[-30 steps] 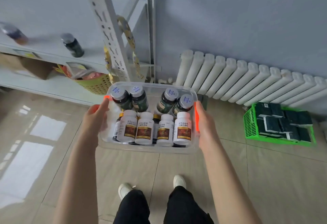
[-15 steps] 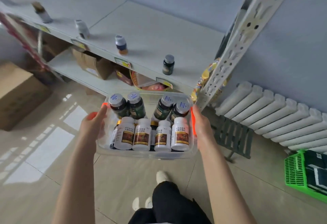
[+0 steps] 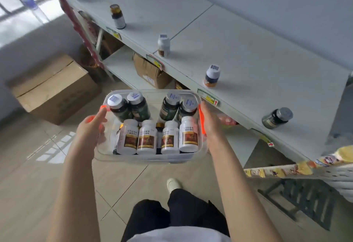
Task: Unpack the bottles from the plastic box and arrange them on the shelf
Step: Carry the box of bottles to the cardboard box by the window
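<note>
- Plastic box (image 3: 145, 159), clear with orange clips, is held in the air above the tiled floor, close to the front edge of the shelf (image 3: 248, 54).
- Left hand (image 3: 91, 129) grips the box's left end, with the thumb lying along the rim by the clip.
- Right hand (image 3: 209, 125) grips the right end, thumb up beside the other orange clip.
- Four white bottles (image 3: 147, 138) with brown labels stand side by side in the near row of the box.
- Four dark bottles (image 3: 138, 106) with silver caps fill the far row, in two pairs with a gap between.
- Four single bottles stand well apart along the shelf's front: a brown bottle (image 3: 117, 16) far left, a white one (image 3: 163, 45), a dark orange-banded one (image 3: 211, 76), and a dark green one (image 3: 277, 117) far right.
- A small carton (image 3: 150, 73) sits on the lower shelf, and a large carton (image 3: 55, 86) on the floor at left.
</note>
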